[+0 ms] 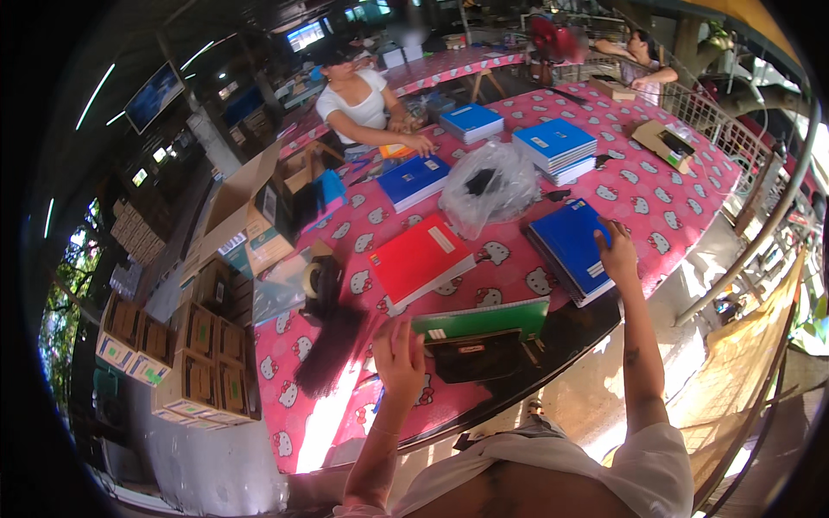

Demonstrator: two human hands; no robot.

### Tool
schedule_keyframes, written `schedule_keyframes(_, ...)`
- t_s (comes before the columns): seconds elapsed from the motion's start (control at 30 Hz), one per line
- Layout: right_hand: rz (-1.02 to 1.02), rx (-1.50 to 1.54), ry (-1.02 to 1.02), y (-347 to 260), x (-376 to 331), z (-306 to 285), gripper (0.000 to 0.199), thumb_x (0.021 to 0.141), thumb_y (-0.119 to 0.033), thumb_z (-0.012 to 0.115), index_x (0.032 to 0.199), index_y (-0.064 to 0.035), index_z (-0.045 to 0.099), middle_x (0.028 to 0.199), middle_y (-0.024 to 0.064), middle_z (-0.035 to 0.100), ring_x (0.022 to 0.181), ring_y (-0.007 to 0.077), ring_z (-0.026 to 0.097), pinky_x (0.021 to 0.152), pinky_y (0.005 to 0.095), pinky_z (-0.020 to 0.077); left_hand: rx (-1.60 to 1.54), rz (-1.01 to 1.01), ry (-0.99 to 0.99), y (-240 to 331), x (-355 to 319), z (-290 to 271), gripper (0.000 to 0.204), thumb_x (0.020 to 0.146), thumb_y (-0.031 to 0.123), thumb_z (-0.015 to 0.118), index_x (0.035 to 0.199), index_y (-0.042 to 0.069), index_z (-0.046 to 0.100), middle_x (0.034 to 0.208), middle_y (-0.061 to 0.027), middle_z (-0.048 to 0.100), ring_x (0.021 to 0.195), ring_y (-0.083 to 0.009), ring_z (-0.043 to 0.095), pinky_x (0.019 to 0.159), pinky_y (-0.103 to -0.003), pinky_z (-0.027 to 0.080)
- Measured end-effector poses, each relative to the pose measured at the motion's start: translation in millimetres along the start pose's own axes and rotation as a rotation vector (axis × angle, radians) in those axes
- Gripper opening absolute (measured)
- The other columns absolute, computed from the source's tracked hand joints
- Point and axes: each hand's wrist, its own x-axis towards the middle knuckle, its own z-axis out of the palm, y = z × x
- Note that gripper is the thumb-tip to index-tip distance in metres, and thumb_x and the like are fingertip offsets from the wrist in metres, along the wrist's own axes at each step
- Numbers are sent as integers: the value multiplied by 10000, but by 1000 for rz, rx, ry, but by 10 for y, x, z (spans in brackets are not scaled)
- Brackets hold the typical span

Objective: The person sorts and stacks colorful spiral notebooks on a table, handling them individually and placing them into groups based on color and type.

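From where I stand, the wearer's left hand (399, 354) is at the left end of a green notebook (509, 319), fingers bent and partly open; I can't quite tell whether it grips the cover or only rests beside it. The green notebook is tipped up at the near edge of the pink tabletop (661, 194), behind a dark pouch (475, 358). The right hand (617, 253) is mostly open, fingers loosely spread on the right edge of a dark blue notebook stack (566, 242), not closed around it. Between the two hands, farther in, lies a red notebook stack (420, 256), with a clear plastic bag (488, 203) beyond it. Past the bag sits a tall stack of lighter blue notebooks (554, 142). Over to the left there's a black tape dispenser (323, 281) near an open cardboard box (231, 207). Across the way, a co-worker (358, 104) in a white top reaches toward another dark blue stack (414, 179).
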Motion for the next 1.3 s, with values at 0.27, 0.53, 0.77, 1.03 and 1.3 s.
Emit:
schedule_keyframes(0.27, 136, 81, -254, 2065, 304, 342, 546, 905, -285, 670, 1421, -180, 528, 1416, 180, 539, 1225, 395, 580, 990, 479, 488, -310, 246, -204, 788, 1324, 249, 308, 894, 153, 703, 1178, 50, 646, 857, -127, 691, 722, -269, 672, 661, -381, 528)
schedule_keyframes(0.53, 4, 871, -94, 1185, 493, -329, 725, 884, -268, 752, 1497, -55, 428, 1536, 187, 425, 1336, 313, 508, 1043, 402, 447, -844, -100, -167, 1725, 2424, 929, 285, 901, 129, 698, 1169, 36, 662, 924, -131, 702, 767, -184, 659, 735, -317, 499)
schedule_keyframes(0.77, 66, 1411, -204, 603, 612, -727, 445, 939, -117, 692, 1358, -40, 561, 1250, 123, 663, 1167, 231, 630, 956, 377, 511, -87, 887, 26, 2657, 3303, 1462, 534, 878, 370, 718, 1356, 158, 606, 1307, -199, 614, 1112, -334, 624, 994, -469, 457)
schedule_keyframes(1.03, 779, 1731, -166, 1234, 176, 19, 382, 954, -158, 670, 1296, -24, 567, 1229, 99, 647, 1175, 233, 586, 960, 439, 480, -556, 16, -602, 1492, 2507, 3464, 840, 813, 636, 693, 1454, 132, 490, 1291, -278, 575, 1178, -476, 559, 992, -559, 430)
schedule_keyframes(1.3, 1225, 1374, 24, 1302, -513, 296, 739, 906, -555, 638, 1449, -93, 443, 1443, 79, 510, 1438, 297, 309, 1122, 649, 209, -324, 194, -542, 1267, 1999, 4008, 803, 788, 612, 734, 1391, 111, 559, 1187, -221, 660, 1137, -371, 620, 993, -450, 469)
